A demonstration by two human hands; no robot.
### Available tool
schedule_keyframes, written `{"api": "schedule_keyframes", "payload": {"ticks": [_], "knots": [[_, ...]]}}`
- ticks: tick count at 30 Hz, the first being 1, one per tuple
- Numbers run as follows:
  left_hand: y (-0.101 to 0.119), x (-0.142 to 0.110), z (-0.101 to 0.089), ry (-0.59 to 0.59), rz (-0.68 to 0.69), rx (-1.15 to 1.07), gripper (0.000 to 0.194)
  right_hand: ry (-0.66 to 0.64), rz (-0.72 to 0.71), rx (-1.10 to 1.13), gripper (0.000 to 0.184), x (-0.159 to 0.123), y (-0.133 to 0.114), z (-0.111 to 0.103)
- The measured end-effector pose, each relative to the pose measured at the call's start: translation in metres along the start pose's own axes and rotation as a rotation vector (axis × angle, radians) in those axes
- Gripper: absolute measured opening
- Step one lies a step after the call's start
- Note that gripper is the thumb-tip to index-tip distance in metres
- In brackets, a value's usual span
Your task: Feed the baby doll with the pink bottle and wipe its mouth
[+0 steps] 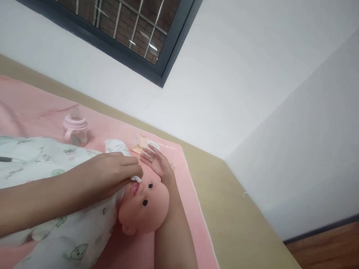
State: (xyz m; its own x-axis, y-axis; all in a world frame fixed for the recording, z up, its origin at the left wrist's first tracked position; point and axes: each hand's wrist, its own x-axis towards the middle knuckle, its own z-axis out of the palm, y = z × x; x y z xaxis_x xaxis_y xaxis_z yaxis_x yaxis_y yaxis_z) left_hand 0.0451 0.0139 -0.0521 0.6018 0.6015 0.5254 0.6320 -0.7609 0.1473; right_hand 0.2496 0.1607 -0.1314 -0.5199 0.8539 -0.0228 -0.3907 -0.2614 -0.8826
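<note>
A baby doll (151,216) with a bald head lies on its back, face up, its body under a white cloth printed with small green figures (78,251). My left hand (114,170) reaches across from the left with its fingers pinched on a small white tissue (136,179). The tissue is at the doll's face, beside the mouth and nose. Beyond the doll's head, my right hand (157,160) rests palm up with fingers spread and nothing in it. My right forearm runs alongside the crown of the doll's head.
A pink-lidded baby bottle (75,129) with a handle stands on the pink mat (193,209). A small orange and white packet (138,144) lies just past my right fingertips. The tan tabletop (221,201) meets a white wall below a dark-framed window (161,73).
</note>
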Motion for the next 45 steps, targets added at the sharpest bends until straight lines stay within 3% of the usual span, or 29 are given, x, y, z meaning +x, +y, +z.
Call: {"api": "schedule_keyframes", "payload": {"ticks": [6, 13, 31, 35, 37, 41, 43, 45], "knots": [[0.007, -0.001, -0.005, 0.019, 0.018, -0.172, 0.027, 0.006, -0.003, 0.010, 0.037, 0.001, 0.000, 0.000], [0.010, -0.004, -0.002, -0.031, 0.020, -0.147, 0.032, -0.005, 0.003, 0.006, 0.036, 0.002, 0.001, -0.002], [0.006, 0.000, 0.002, 0.030, 0.026, -0.054, 0.033, 0.004, -0.002, -0.006, 0.040, 0.001, 0.000, -0.001], [0.002, 0.002, -0.004, 0.076, 0.015, -0.117, 0.029, -0.003, -0.002, -0.003, 0.041, 0.002, 0.001, -0.002], [0.001, 0.002, -0.013, 0.044, -0.019, -0.202, 0.026, -0.008, 0.002, -0.001, 0.041, 0.003, 0.001, -0.003], [0.004, 0.001, -0.027, -0.133, -0.133, -0.310, 0.020, -0.008, -0.001, 0.002, 0.042, 0.003, 0.002, -0.004], [0.007, 0.000, -0.028, -0.146, -0.132, -0.289, 0.019, -0.004, -0.002, -0.001, 0.043, 0.003, 0.002, -0.004], [0.012, -0.001, -0.025, -0.082, -0.113, -0.207, 0.021, -0.001, 0.000, -0.004, 0.043, 0.003, 0.002, -0.004]]}}
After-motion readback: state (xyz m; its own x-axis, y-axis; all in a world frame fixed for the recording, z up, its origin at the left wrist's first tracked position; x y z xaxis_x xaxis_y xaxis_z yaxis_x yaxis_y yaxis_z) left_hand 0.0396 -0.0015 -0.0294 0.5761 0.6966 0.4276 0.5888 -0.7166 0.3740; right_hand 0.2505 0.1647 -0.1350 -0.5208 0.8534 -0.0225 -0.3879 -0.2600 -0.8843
